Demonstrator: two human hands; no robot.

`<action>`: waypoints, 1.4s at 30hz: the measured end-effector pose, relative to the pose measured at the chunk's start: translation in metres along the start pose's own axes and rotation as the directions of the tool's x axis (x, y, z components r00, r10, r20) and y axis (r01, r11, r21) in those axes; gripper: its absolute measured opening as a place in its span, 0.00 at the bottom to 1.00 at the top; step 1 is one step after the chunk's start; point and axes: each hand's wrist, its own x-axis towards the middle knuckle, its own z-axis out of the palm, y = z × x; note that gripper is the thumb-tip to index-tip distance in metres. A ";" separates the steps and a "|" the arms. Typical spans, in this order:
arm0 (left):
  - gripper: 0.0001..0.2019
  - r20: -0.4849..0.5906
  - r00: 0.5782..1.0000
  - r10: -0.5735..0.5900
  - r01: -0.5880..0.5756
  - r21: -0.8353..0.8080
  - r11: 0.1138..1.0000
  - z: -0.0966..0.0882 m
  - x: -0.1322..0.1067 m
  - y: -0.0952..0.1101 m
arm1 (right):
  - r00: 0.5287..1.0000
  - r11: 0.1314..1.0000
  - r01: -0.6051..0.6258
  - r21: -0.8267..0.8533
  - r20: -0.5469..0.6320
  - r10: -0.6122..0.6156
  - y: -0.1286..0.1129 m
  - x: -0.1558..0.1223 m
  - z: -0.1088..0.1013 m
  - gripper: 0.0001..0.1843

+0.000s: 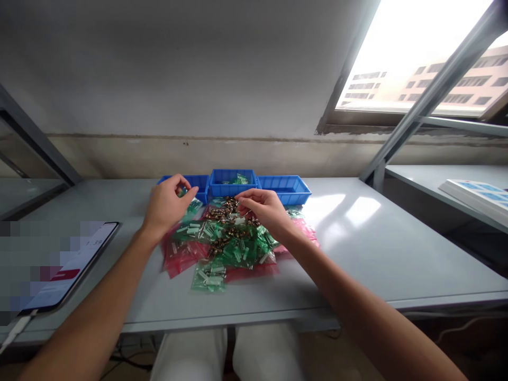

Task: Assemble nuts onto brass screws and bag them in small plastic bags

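My left hand (pixel 165 205) is raised in front of the left blue bin (pixel 201 183). Its fingers are curled toward the thumb, and a bit of green shows there; I cannot tell whether it is held. My right hand (pixel 265 210) hovers over the pile with its fingertips pinched, and what lies in them is too small to make out. Below both hands spread small green plastic bags (pixel 238 253) with white plugs and screws inside. Red bags (pixel 184 256) lie among them. Loose brass-coloured metal pieces (pixel 219 213) are heaped on top.
The middle blue bin (pixel 216 185) holds some green bags; the right blue bin (pixel 291 198) stands beside it against the wall. A phone (pixel 75 270) with a white cable lies at the left. Grey frame posts (pixel 373 166) rise at the table's sides.
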 end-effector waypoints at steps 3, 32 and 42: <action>0.12 -0.006 1.000 -0.011 0.009 -0.278 0.961 0.008 -0.004 0.011 | 0.998 0.995 0.055 -0.080 0.029 -0.053 0.000 -0.002 0.003 0.09; 0.11 0.278 0.960 0.019 0.205 -0.753 0.625 0.035 -0.021 0.031 | 0.994 0.995 0.048 0.083 -0.098 -0.040 0.004 0.003 -0.002 0.08; 0.12 0.213 0.977 -0.001 0.157 -0.718 0.678 0.035 -0.021 0.029 | 0.989 0.988 0.081 0.129 -0.134 -0.063 0.005 0.003 0.000 0.09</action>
